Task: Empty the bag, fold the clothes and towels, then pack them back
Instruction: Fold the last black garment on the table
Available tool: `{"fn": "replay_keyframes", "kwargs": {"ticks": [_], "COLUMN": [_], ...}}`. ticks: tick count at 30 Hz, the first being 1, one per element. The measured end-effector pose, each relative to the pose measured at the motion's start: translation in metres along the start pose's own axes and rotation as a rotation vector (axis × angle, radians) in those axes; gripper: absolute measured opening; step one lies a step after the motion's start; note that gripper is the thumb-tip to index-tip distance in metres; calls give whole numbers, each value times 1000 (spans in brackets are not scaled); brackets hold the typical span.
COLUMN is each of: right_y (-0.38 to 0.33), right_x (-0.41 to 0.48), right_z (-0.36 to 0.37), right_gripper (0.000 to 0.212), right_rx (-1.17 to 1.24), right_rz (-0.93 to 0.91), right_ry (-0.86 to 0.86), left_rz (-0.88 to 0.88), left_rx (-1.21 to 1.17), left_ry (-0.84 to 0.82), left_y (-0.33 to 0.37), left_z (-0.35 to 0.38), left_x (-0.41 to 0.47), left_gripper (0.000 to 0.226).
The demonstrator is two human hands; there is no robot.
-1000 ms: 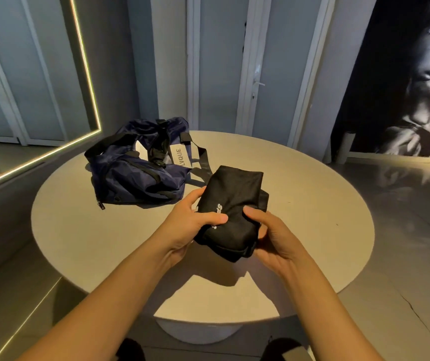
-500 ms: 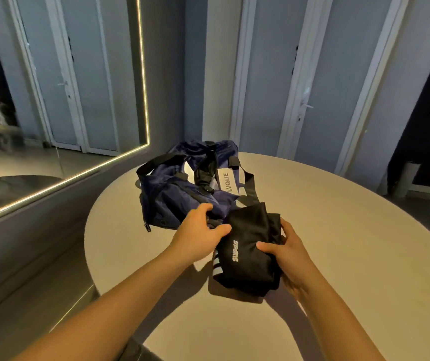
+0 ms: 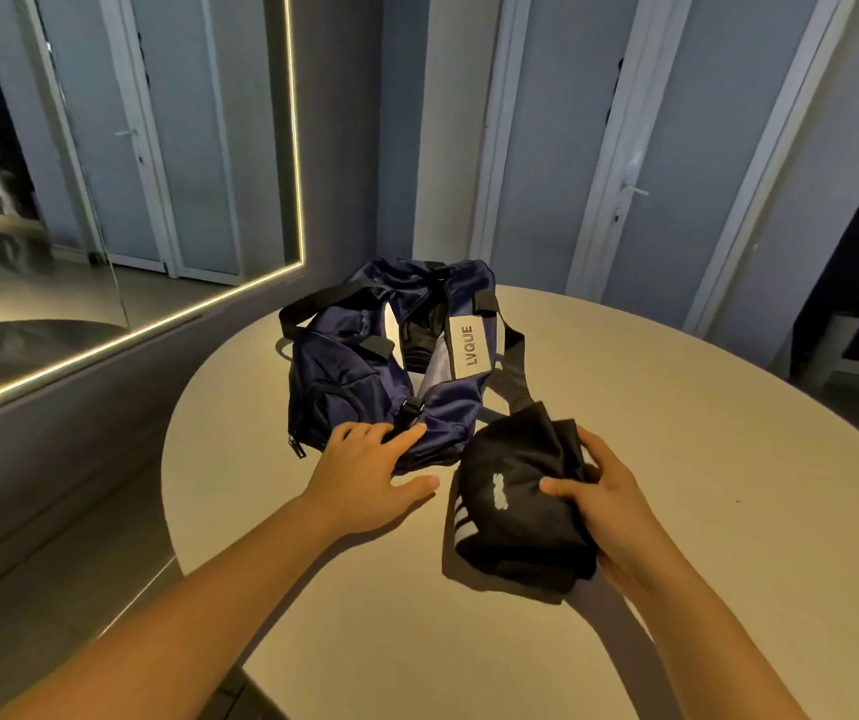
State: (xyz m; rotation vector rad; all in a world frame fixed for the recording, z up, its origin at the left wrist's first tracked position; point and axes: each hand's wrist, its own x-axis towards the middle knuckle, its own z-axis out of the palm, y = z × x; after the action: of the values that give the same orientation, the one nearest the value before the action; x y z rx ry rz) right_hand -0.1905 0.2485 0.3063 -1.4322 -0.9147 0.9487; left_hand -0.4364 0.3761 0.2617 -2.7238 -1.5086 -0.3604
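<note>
The folded black garment (image 3: pixel 515 517), with white stripes and a small white print, is just right of the bag, low at the bench (image 3: pixel 702 433); I cannot tell if it rests on it. The right hand (image 3: pixel 611 511) is grasping the garment, thumb on top and fingers curled round its right side. The left hand (image 3: pixel 370 472) is released, with straight fingers whose tips touch the near side of the navy bag (image 3: pixel 349 392). The bag lies on the bench with its top open, a white label (image 3: pixel 473 345) reading LVQUE. A black strap (image 3: pixel 514 379) runs toward the garment. To the left is a lit mirror (image 3: pixel 105 200).
</note>
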Motion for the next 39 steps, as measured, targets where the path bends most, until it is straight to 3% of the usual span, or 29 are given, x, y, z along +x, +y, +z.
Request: {"fn": "replay_keyframes", "kwargs": {"ticks": [9,13,16,20,22,25,28,30,34,39], "right_y": [-66,-63,-55,-54,-52,-49,-49,-49,-56,-78], "right_x": [18,15,5,-14,-24,-32,-34,-34,-31,-28], "right_z": [30,31,18,-2,-8,-11,-10,-9,-6,6], "right_gripper": [67,61,53,60,63,62,62,61,59,54], "right_rx": [-3,-203,-423,-681,-760,-766,-781,-777,-753,-571], "right_rz": [-136,-136,-108,-110,-122,-134,-155,-168,-160,-188], "right_ry": [16,28,2,-64,-81,-91,-88,-82,-59,-16], "left_rz": [191,277,243,212,159,-78,-315,-351,-335,-405], "left_rx": [-38,-86,-137,-197,-232,-49,145,180,124,-163], "left_ry": [-115,-128,-118,-71,41,230,63,28,170,218], "left_y": [42,58,71,83,89,87,79,75,70,49], "left_z": [-42,-60,-71,-87,-96,-99,-91,-81,-79,-95], "left_x": [-104,-140,-160,-159,-140,-88,-52,-45,-45,-53], "left_gripper": [79,83,83,57,46,36,60,54,21,27]}}
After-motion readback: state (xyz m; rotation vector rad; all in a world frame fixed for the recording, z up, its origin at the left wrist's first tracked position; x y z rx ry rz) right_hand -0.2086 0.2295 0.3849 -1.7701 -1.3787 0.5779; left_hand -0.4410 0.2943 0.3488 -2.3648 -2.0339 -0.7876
